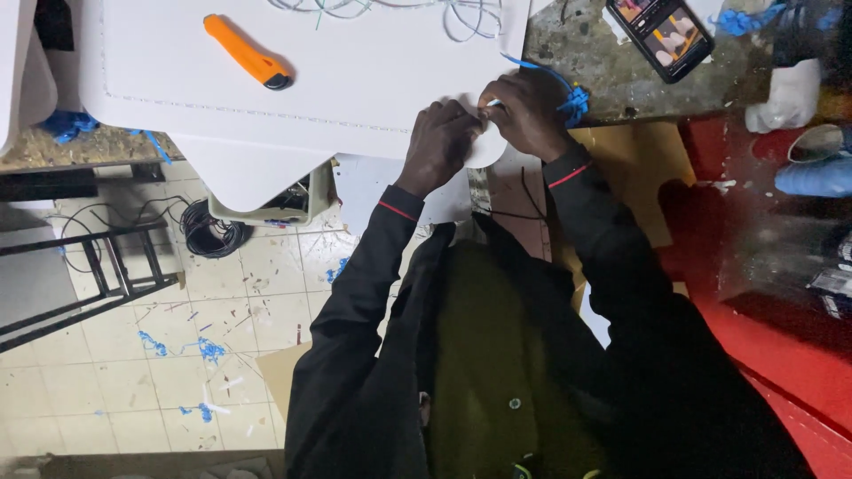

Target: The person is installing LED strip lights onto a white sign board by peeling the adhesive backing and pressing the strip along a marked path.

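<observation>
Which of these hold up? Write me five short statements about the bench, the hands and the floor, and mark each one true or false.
1. Both hands, left hand and right hand, are on a small white disc. True.
2. The orange utility knife is in the right hand. False: it lies alone on the white panel.
3. A smartphone lies on the bench with its screen lit. True.
4. The coil of black cable sits on the bench. False: it is on the tiled floor.
5. Blue scraps litter the floor. True.
</observation>
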